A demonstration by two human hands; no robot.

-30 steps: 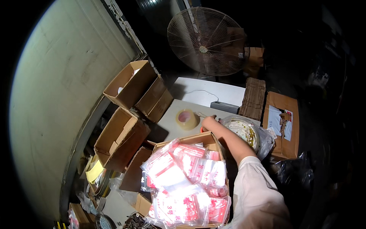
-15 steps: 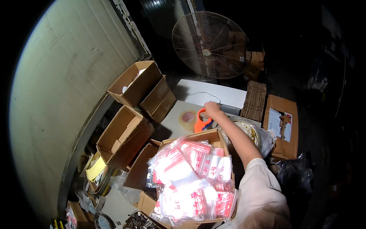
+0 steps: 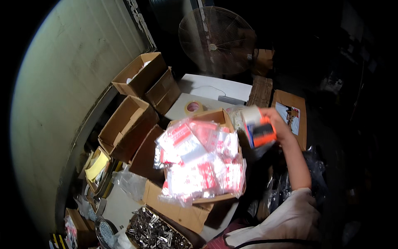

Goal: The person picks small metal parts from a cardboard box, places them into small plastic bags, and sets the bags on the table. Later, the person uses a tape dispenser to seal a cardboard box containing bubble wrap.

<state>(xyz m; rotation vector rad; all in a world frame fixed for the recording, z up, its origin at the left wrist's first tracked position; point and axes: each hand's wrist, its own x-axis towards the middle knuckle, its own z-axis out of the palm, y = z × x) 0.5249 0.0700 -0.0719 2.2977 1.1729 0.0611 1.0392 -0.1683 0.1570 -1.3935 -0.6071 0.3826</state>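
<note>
My right hand (image 3: 277, 121) is wrapped round an orange tape dispenser (image 3: 265, 135) with blue and black parts and a pale tape roll, blurred by motion. It hangs in the air just right of an open cardboard box (image 3: 224, 119). Heaped above the box's rim are clear zip bags (image 3: 192, 159) with red print, glaring in the light. A loose roll of clear tape (image 3: 193, 107) lies on the grey tabletop (image 3: 176, 108) behind the box. My left hand does not show.
Open cartons (image 3: 126, 124) stand along the left side. A box of small dark metal parts (image 3: 155, 232) sits near the front, by a bowl of small bits (image 3: 106, 232). At the back are a large fan (image 3: 213, 47) and stacked flat cardboard (image 3: 260, 91). Black plastic (image 3: 317, 164) lies right.
My right hand has lifted the tape dispenser off the back of the table and brought it right and nearer. The view has shifted, showing more of the metal parts in front.
</note>
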